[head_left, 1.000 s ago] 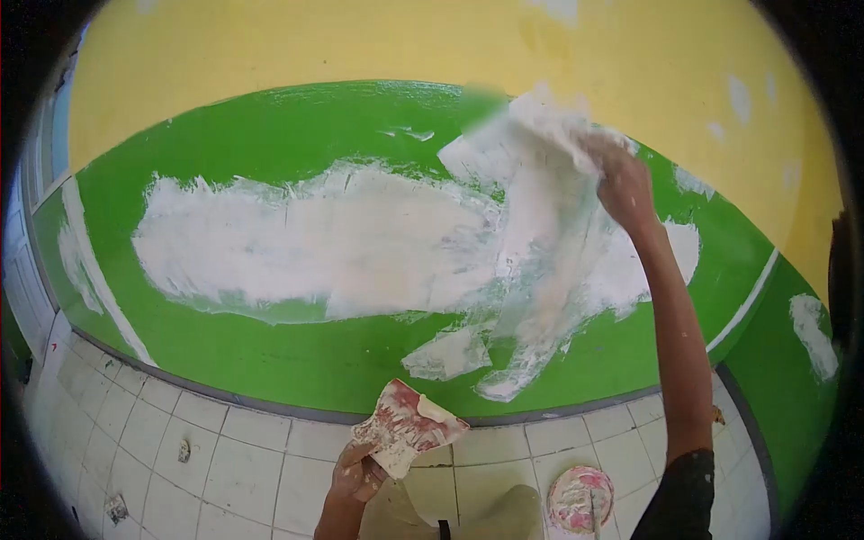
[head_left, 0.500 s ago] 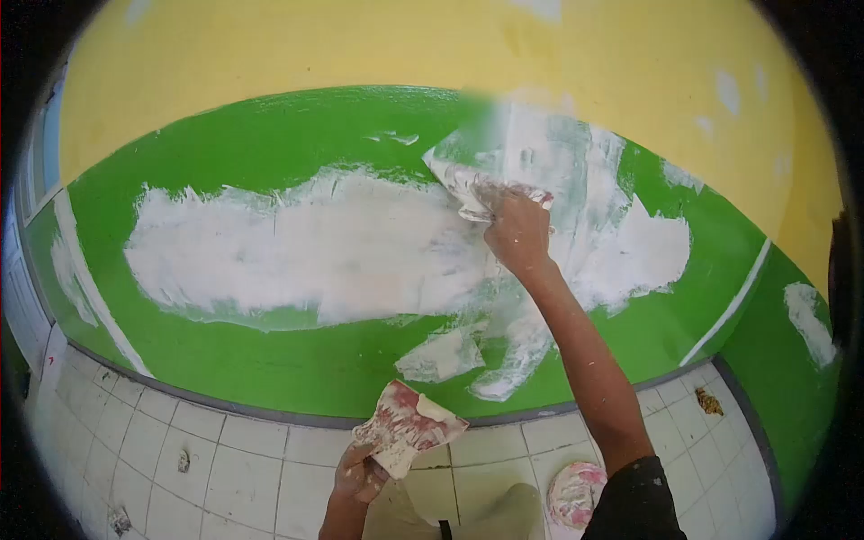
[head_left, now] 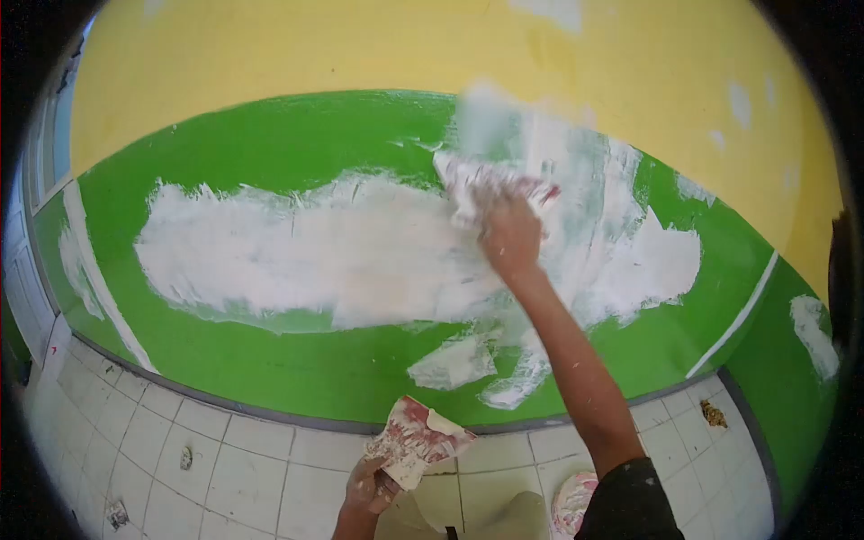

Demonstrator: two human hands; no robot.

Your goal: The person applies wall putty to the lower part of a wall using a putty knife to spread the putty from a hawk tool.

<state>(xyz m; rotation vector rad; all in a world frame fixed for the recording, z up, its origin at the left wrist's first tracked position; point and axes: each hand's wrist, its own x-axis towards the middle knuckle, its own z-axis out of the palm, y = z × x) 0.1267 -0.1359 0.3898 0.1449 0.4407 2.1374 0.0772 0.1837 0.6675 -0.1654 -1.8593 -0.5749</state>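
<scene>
My right hand (head_left: pixel 511 236), slightly blurred, grips a wide putty knife (head_left: pixel 461 176) smeared with white putty. The blade is up at the wall, by the upper edge of a big white putty patch (head_left: pixel 324 252) on the green paint. A thinner, pale smear (head_left: pixel 489 121) lies just above that blade. Low in the view, my left hand (head_left: pixel 367 486) is closed around a second putty knife (head_left: pixel 418 441). Its reddish, broad blade carries cream-coloured putty, thickest along the upper right edge, and is held away from the wall.
The wall is yellow (head_left: pixel 270 45) above and green (head_left: pixel 270 369) below. A round, putty-stained container (head_left: pixel 572 504) stands on the tiled floor (head_left: pixel 243 472), partly behind my right sleeve. Small debris (head_left: pixel 713 413) lies by the right corner. A door (head_left: pixel 29 270) is at far left.
My right hand and its putty knife have moved slightly left over the wall. Pale putty now covers green paint above the blade. The left hand still holds its knife; the whole view shifted a little.
</scene>
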